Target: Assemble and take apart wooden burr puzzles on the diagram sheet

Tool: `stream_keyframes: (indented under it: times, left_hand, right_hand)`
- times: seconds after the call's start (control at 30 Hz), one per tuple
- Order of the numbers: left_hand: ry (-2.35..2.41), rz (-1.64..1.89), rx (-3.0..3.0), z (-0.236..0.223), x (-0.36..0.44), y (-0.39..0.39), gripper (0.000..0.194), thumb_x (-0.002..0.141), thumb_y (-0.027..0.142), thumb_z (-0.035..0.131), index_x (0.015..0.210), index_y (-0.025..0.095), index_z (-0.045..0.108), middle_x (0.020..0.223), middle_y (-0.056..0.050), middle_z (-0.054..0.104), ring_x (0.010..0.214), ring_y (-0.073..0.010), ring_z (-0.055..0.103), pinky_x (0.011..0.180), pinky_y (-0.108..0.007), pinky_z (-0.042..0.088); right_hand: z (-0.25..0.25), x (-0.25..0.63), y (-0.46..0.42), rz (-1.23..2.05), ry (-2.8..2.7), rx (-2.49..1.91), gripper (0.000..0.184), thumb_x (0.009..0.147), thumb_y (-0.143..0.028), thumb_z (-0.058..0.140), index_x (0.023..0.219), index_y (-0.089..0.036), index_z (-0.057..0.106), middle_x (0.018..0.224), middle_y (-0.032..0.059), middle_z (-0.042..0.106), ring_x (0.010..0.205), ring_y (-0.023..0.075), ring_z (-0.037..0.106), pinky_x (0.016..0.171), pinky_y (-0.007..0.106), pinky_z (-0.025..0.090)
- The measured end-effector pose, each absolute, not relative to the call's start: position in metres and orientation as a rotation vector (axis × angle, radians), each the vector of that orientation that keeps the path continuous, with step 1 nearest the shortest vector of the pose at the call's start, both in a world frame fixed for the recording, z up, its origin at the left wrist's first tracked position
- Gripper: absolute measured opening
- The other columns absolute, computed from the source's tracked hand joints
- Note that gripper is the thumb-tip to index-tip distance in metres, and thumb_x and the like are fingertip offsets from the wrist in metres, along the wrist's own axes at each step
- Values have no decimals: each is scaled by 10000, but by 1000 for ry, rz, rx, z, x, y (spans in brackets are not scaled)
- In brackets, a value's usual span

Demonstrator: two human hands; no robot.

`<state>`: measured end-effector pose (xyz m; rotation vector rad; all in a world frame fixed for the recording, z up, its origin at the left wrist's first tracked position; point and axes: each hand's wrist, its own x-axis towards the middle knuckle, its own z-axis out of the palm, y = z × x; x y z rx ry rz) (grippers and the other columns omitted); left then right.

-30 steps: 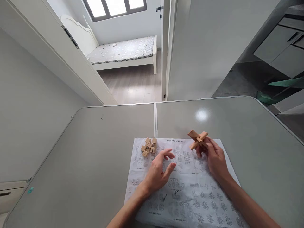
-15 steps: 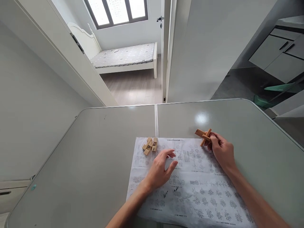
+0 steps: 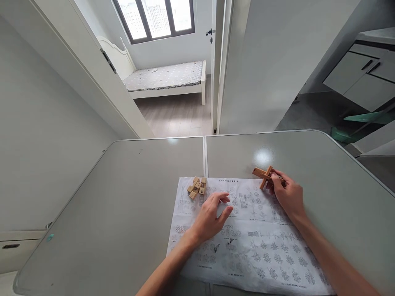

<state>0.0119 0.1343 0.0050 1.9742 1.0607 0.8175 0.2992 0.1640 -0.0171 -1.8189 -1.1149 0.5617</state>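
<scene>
My right hand [image 3: 287, 194] is closed with a pinch on crossed brown wooden puzzle pieces [image 3: 261, 173], held at the upper right edge of a printed paper sheet [image 3: 243, 222]. The flat bars cross one another, and my fingers hide their right ends. Over the left half of the sheet, my left hand [image 3: 210, 217] is empty, its thumb and curved fingers apart. Just beyond it, at the sheet's upper left corner, lies a cluster of light wooden blocks [image 3: 198, 186] fitted together; one face bears a dark mark.
The sheet lies on a grey table [image 3: 123, 205] with a pale seam down its middle. Past the far edge, a doorway shows a bed [image 3: 166, 78] under a window. Cabinets [image 3: 361, 74] and a green stool [image 3: 367, 118] are at the right.
The crossed pieces in my right hand have turned slightly, and its fingers have shifted on them. My left hand holds nearly the same pose. The camera view has tilted a little.
</scene>
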Motion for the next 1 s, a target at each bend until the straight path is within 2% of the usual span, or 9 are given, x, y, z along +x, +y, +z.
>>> stream_keyframes:
  times: [0.2, 0.4, 0.6, 0.9, 1.0]
  left_hand:
    - [1056, 814, 1972, 6, 13, 134, 286, 1054, 326, 563, 1322, 227, 554, 1161, -83, 721, 1083, -237, 688, 994, -420, 560]
    - [1055, 800, 1989, 5, 12, 134, 286, 1066, 355, 550, 1321, 227, 557, 1171, -89, 722, 1091, -241, 691, 996, -423, 564]
    - [1054, 802, 1995, 3, 12, 133, 275, 1065, 353, 553, 1307, 225, 570, 1177, -95, 723, 1101, -247, 692, 1007, -432, 563]
    - [1041, 812, 2035, 3, 14, 134, 233, 1060, 326, 560, 1265, 227, 607, 1154, -87, 727, 1077, -239, 695, 981, -413, 568]
    - [1035, 886, 2110, 6, 14, 132, 185, 1053, 270, 562, 1222, 230, 627, 1142, -83, 735, 1085, -242, 687, 973, -412, 562]
  right_hand:
    - [-16, 297, 163, 543, -1114, -1819, 667, 960, -640, 540, 1265, -96, 777, 576, 45, 702, 490, 206, 603, 493, 290, 467]
    - [-14, 291, 161, 470, -1178, -1807, 769, 966, -733, 503, 1392, -130, 718, 570, -2, 618, 505, 170, 514, 551, 289, 441]
    - [-17, 290, 160, 288, -1281, -1820, 775, 969, -726, 501, 1374, -107, 731, 587, 8, 601, 515, 157, 428, 570, 285, 414]
    - [-12, 286, 160, 302, -1227, -1820, 680, 979, -663, 517, 1355, -144, 744, 532, -52, 427, 512, 153, 382, 564, 280, 387]
    - [-5, 283, 157, 291, -1143, -1836, 623, 983, -619, 536, 1353, -160, 737, 505, -60, 446, 485, 151, 393, 586, 294, 412]
